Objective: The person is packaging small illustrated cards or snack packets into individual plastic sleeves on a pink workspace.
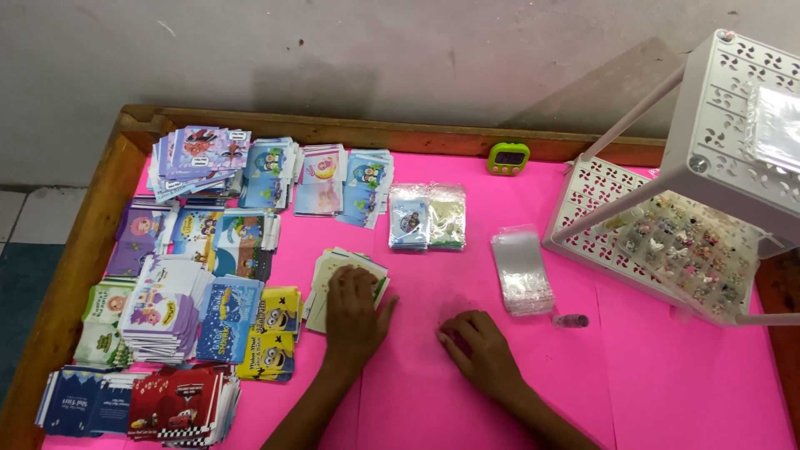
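Resting flat with fingers spread, the left hand (354, 317) covers a stack of pale cards (333, 271) at mid-worktop; the right hand (479, 350), loosely curled, grips nothing. The cards look light, thin and slippery, best pinched at the edges.

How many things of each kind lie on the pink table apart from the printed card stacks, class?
Clear bag piles: 1
Filled packet stacks: 2
Green timers: 1
Small bottles: 1
White racks: 1
Total: 6
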